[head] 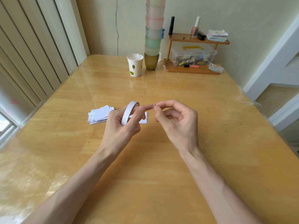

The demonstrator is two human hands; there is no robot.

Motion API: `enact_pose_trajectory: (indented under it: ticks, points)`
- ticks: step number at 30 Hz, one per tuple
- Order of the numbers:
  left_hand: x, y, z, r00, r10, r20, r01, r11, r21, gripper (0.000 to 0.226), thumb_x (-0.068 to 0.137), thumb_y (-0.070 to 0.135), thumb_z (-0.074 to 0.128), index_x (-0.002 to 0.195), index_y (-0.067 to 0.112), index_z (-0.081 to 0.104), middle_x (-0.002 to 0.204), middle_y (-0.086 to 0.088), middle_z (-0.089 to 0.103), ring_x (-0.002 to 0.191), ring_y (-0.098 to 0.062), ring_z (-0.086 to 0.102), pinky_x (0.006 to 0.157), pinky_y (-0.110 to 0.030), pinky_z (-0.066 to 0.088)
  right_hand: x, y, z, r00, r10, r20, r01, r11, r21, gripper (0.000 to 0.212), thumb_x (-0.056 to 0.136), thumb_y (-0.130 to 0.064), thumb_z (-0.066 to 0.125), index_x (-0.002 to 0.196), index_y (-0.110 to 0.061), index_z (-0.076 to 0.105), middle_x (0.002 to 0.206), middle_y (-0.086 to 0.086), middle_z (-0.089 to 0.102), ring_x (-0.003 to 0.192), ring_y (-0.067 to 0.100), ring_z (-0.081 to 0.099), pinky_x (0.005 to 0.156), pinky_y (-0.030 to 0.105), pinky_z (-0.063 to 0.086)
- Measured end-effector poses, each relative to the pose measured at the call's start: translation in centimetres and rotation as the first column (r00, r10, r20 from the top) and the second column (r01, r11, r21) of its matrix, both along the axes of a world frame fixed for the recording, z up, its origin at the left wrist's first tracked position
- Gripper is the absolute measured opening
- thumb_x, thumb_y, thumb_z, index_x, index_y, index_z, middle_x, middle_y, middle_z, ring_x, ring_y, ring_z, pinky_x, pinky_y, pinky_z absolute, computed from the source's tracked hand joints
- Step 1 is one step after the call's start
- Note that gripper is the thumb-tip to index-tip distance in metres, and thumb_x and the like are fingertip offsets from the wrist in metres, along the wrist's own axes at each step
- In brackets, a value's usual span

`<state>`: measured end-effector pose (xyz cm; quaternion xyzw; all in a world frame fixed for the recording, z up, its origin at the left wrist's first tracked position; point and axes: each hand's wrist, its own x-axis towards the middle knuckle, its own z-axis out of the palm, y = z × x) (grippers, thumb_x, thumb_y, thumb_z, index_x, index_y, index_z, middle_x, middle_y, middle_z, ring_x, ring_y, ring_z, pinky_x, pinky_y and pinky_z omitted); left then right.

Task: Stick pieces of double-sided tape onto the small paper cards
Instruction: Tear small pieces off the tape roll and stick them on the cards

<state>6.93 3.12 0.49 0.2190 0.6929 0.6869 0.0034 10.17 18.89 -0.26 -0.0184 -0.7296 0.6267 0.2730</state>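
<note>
white tape, one roll [127, 113], one piece [154, 105], two hands [123, 125] [176, 120]

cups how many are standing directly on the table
2: the white paper cup at the far end of the table, and the amber cup beside it, carrying a stack of pastel cups that runs out of frame.

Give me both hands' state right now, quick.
Left hand: grips the tape roll.
Right hand: pinches a small tape piece between thumb and forefinger.
</note>
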Motion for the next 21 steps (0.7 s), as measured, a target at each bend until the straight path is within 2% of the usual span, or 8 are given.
enact_pose_trajectory:
  ticks: [2, 4, 9, 13, 15, 17, 19, 21]
  points:
    - [0.2, 0.2, 0.3, 1.000, 0.010, -0.002, -0.010, 0.999, -0.031, 0.037, 0.105, 0.034, 0.055, 0.074, 0.041, 0.075, 0.051, 0.003, 0.037, 0.053, -0.034, 0.037, 0.052, -0.025, 0.030, -0.1, 0.1, -0.1, 1.000, -0.030, 0.003, 0.030, 0.999, 0.016, 0.006, 0.091, -0.010, 0.077, 0.090, -0.015, 0.077, 0.072, -0.004, 0.075, 0.064, 0.017, 0.071, 0.063, 0.020, 0.048]
    - [0.2, 0.3, 0.4, 1.000, 0.012, -0.007, -0.012, 0.999, -0.053, 0.041, 0.105, 0.035, 0.054, 0.070, 0.044, 0.073, 0.050, 0.002, 0.036, 0.060, -0.044, 0.046, 0.054, -0.030, 0.031, -0.2, 0.3, -0.2, 0.999, -0.042, 0.003, 0.042, 0.999, 0.020, 0.011, 0.090, -0.006, 0.075, 0.087, -0.016, 0.077, 0.071, -0.004, 0.075, 0.064, 0.018, 0.071, 0.061, 0.018, 0.047]
    - [0.0, 0.1, 0.0, 1.000, 0.017, 0.004, -0.016, 0.998, -0.058, 0.028, 0.103, 0.037, 0.056, 0.085, 0.035, 0.077, 0.050, 0.003, 0.033, 0.051, -0.020, 0.029, 0.050, -0.025, 0.029, -0.2, 0.2, -0.2, 1.000, -0.006, 0.012, 0.006, 1.000, 0.006, 0.006, 0.090, -0.010, 0.078, 0.088, -0.016, 0.077, 0.076, -0.004, 0.075, 0.066, 0.020, 0.072, 0.066, 0.022, 0.050]
    - [0.0, 0.2, 0.0, 1.000, -0.011, 0.009, 0.011, 0.998, -0.063, 0.033, 0.103, 0.037, 0.056, 0.076, 0.039, 0.074, 0.050, 0.000, 0.034, 0.051, -0.021, 0.029, 0.050, -0.022, 0.030, -0.2, 0.4, -0.5, 0.999, -0.032, 0.012, 0.032, 0.999, 0.027, 0.006, 0.090, -0.009, 0.078, 0.086, -0.014, 0.077, 0.069, -0.004, 0.073, 0.062, 0.018, 0.070, 0.061, 0.018, 0.047]
    - [0.0, 0.1, -0.1, 1.000, -0.023, 0.008, 0.024, 0.997, -0.070, 0.036, 0.104, 0.037, 0.055, 0.073, 0.038, 0.073, 0.053, -0.014, 0.035, 0.054, -0.029, 0.029, 0.051, -0.023, 0.029, -0.3, 0.4, -0.5, 0.999, -0.050, 0.013, 0.050, 0.998, 0.033, 0.007, 0.089, -0.010, 0.078, 0.084, -0.015, 0.076, 0.069, -0.002, 0.073, 0.062, 0.018, 0.070, 0.060, 0.020, 0.047]
    - [-0.1, 0.0, -0.2, 0.999, -0.019, 0.033, 0.020, 0.999, -0.048, 0.036, 0.106, 0.035, 0.054, 0.079, 0.026, 0.076, 0.058, -0.023, 0.034, 0.053, -0.029, 0.030, 0.050, -0.024, 0.028, -0.4, 0.5, -0.5, 0.997, -0.075, 0.021, 0.074, 0.997, 0.038, 0.009, 0.088, -0.011, 0.079, 0.081, -0.016, 0.074, 0.069, -0.001, 0.073, 0.061, 0.020, 0.069, 0.060, 0.023, 0.049]
    - [-0.5, -0.1, -0.4, 0.995, 0.007, 0.103, -0.010, 1.000, 0.029, 0.035, 0.106, 0.032, 0.054, 0.096, 0.009, 0.078, 0.068, -0.024, 0.039, 0.052, -0.022, 0.033, 0.050, -0.025, 0.025, -0.6, 0.7, -0.5, 0.992, -0.121, 0.032, 0.120, 0.992, 0.029, 0.012, 0.087, -0.011, 0.079, 0.079, -0.016, 0.072, 0.070, -0.002, 0.072, 0.062, 0.023, 0.069, 0.060, 0.026, 0.050]
    - [-1.1, -0.4, -0.5, 0.983, 0.026, 0.182, -0.046, 0.993, 0.104, 0.030, 0.105, 0.032, 0.055, 0.105, 0.018, 0.081, 0.081, -0.024, 0.039, 0.058, -0.024, 0.027, 0.051, -0.027, 0.022, -0.9, 1.3, -0.6, 0.983, -0.174, 0.064, 0.172, 0.985, 0.029, 0.013, 0.088, -0.015, 0.079, 0.078, -0.018, 0.071, 0.071, -0.006, 0.070, 0.064, 0.026, 0.069, 0.059, 0.027, 0.048]
